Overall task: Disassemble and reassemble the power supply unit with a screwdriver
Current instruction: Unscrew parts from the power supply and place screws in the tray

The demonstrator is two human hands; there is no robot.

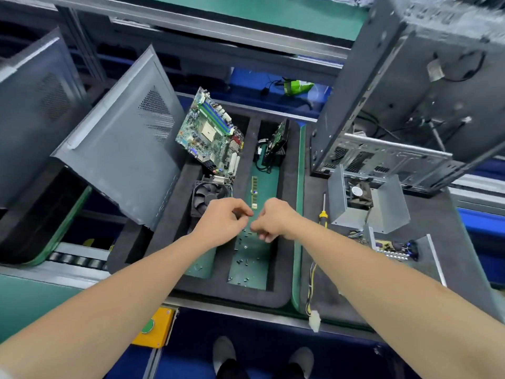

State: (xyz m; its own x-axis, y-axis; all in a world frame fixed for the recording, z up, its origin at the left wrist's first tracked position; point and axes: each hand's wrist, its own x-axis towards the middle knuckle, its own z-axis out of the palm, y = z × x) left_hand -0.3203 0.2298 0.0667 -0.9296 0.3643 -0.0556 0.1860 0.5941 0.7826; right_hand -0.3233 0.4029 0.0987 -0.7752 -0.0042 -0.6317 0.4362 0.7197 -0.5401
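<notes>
PSU apart on dark foam mat (437,214), R side: bare metal housing (388,212) stands open w/ black fan (358,194) inside; PCB (393,248) w/ yellow/black wires just in front, white connector (314,322) hanging past mat edge. Yellow/black-handled screwdriver (323,214) lies flat just L of housing, shaft pointing away. Small dark screws (241,261) scattered in green tray compartment (255,277)

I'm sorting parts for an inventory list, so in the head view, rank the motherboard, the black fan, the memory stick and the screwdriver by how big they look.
1. motherboard
2. black fan
3. screwdriver and memory stick: both are thin and look similar in length, so they are too close to rank.
</notes>
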